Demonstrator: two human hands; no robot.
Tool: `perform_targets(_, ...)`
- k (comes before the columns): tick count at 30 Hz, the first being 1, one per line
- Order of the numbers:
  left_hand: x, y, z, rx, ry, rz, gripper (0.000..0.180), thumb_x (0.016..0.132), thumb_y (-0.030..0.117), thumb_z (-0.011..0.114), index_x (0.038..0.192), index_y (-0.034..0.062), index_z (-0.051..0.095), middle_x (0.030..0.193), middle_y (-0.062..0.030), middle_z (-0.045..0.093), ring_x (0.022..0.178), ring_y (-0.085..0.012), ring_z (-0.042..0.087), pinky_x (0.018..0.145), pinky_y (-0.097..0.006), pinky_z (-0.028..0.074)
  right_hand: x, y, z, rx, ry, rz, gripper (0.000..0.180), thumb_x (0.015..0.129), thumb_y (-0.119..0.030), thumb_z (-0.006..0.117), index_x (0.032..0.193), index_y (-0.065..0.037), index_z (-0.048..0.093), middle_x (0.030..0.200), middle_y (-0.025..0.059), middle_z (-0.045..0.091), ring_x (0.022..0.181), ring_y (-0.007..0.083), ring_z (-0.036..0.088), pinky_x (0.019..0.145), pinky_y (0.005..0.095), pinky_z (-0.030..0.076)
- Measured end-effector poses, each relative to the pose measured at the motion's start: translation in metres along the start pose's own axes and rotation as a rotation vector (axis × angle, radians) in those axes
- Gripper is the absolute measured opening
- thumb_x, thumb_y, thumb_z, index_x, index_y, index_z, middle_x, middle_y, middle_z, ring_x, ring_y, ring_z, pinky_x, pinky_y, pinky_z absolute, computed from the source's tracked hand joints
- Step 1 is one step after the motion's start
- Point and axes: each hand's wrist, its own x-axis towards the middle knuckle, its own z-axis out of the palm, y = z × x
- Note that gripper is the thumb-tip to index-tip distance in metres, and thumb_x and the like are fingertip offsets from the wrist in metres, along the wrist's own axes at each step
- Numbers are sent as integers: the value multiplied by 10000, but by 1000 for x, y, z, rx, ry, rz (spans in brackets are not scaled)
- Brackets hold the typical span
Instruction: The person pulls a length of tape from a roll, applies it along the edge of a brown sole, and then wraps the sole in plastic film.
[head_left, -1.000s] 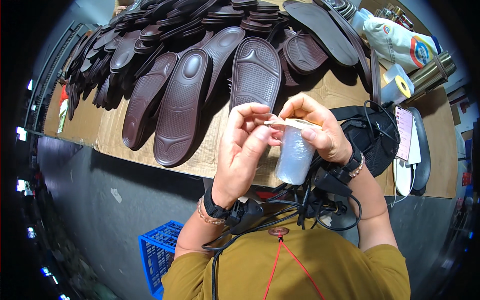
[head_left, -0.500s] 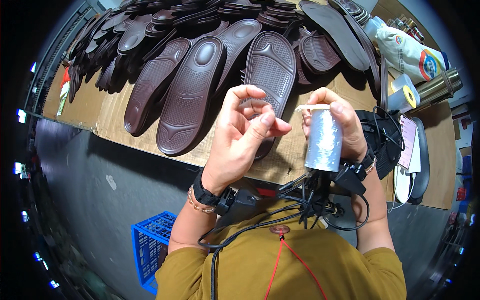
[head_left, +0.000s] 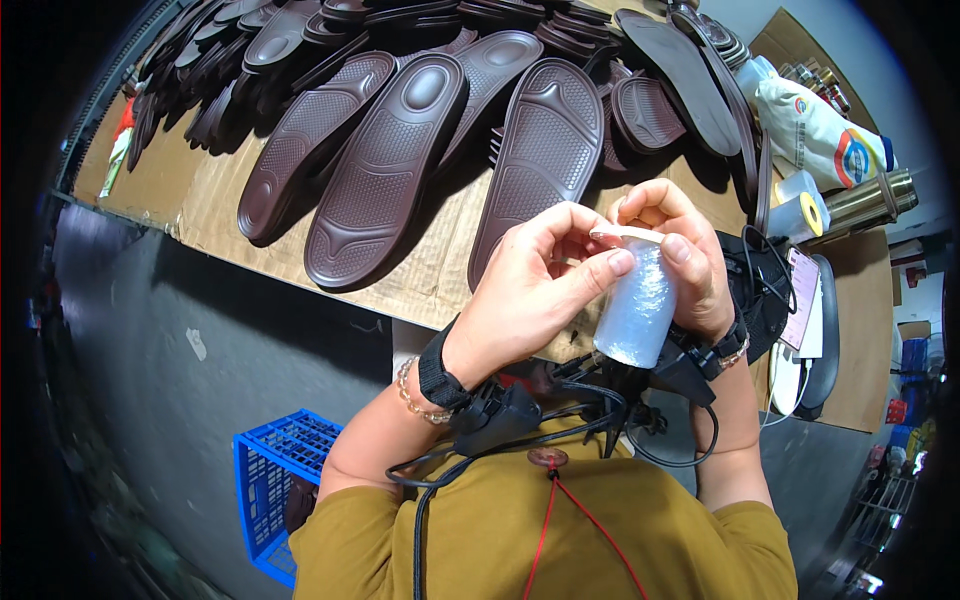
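Observation:
A small roll of clear plastic film (head_left: 637,308) is held upright, slightly tilted, in front of my chest. My right hand (head_left: 697,270) is wrapped round its far upper side, with the thumb near the top rim. My left hand (head_left: 530,290) is closed at the roll's upper left edge, thumb and fingers pinching there; whether a film end lies between them is hidden. Just beyond the left hand lies a dark brown moulded insole (head_left: 548,140). Another brown insole (head_left: 385,180) rests to its left.
A heap of brown insoles (head_left: 270,45) covers the far side of the cardboard-topped table (head_left: 400,285). At right are a white bag (head_left: 815,130), a metal cylinder (head_left: 870,205), another film roll (head_left: 797,218), a phone (head_left: 798,290) and cables. A blue crate (head_left: 262,500) stands on the floor.
My left hand has moved right and closed at the roll's top edge, where before it was apart from it. The roll has tilted and dropped slightly.

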Motion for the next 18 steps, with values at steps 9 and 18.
perform_targets(9,-1,18,-5,108,-52,0,130,1025,127,669,1065,23,600,993,8,633,907,-43,581,806,-215,480,0,-11,-5,-69,-19,-2,574,897,-450,697,1237,-13,543,1134,93,616,1051,155,611,954,304,481)
perform_targets(18,3,9,-13,-19,-197,27,166,1084,206,567,1087,40,561,944,-8,629,889,-80,615,808,-235,513,2,-8,-6,90,-4,55,533,903,-414,698,1222,-9,563,1114,103,641,967,142,655,876,280,529)
